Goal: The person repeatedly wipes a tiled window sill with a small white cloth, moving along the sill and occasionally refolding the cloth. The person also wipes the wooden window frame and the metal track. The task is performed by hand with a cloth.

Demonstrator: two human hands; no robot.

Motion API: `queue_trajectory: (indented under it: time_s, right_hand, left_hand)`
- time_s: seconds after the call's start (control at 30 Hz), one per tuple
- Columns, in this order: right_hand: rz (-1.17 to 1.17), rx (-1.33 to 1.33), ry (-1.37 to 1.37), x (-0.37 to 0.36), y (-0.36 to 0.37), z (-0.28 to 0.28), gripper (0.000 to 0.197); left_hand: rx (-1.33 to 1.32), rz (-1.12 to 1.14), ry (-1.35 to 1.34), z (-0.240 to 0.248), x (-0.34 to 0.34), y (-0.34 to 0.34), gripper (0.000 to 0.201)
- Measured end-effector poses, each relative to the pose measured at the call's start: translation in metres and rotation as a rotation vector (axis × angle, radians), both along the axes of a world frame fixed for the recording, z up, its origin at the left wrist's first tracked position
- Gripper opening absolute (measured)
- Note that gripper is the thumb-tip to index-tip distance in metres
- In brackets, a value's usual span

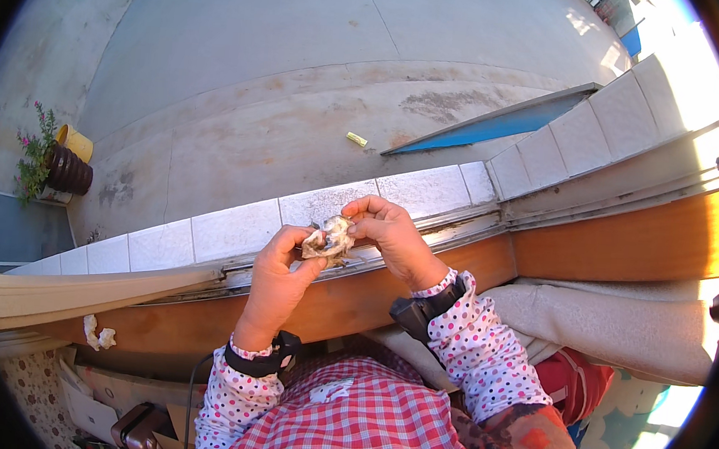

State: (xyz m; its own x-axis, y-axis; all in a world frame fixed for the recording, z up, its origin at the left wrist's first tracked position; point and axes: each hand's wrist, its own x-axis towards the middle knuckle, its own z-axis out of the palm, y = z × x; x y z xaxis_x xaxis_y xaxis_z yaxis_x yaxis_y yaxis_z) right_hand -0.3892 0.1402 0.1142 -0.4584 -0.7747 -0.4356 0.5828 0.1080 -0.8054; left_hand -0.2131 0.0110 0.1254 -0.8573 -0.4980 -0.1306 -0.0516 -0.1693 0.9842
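Crumpled wad (330, 239) – pinched between left hand (277, 273), right hand (392, 235) (above sill)

A dark ribbed flowerpot (69, 171) with pink blooms stands on concrete beyond the tiled sill (234, 228).

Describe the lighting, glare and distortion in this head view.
Head view: hard sun blows out the upper right corner and whitens the tiled ledge; the left hand and right hand holding the crumpled wad are evenly lit and sharp; fisheye bends the window sill; black rim vignettes the frame.
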Motion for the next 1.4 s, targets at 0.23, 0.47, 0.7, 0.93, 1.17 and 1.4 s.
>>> queue_trajectory:
  time_s: [0.23, 0.47, 0.7, 0.93, 1.17, 1.4]
  right_hand:
    - [-0.016, -0.089, -0.176, 0.017, 0.014, -0.004, 0.027]
    - [-0.06, -0.085, -0.073, 0.029, 0.017, -0.014, 0.019]
    - [-0.074, -0.084, -0.232, 0.038, 0.018, 0.006, 0.014]
    - [-0.147, -0.045, -0.108, 0.048, 0.014, 0.008, 0.01]
    - [-0.222, -0.113, 0.111, 0.056, 0.012, 0.024, 0.029]
    - [-0.014, -0.041, 0.09, 0.041, 0.022, 0.015, 0.024]
  left_hand:
    - [0.361, 0.11, 0.166, -0.015, -0.004, 0.009, 0.036]
    - [0.309, 0.046, 0.107, -0.018, -0.006, 0.005, 0.036]
    - [0.225, 0.194, 0.143, -0.017, -0.011, 0.014, 0.026]
    - [0.248, 0.131, 0.172, -0.008, -0.004, 0.026, 0.027]
    - [0.192, 0.116, 0.081, -0.004, -0.004, 0.026, 0.028]
    - [0.283, 0.078, 0.055, 0.004, -0.004, 0.03, 0.041]
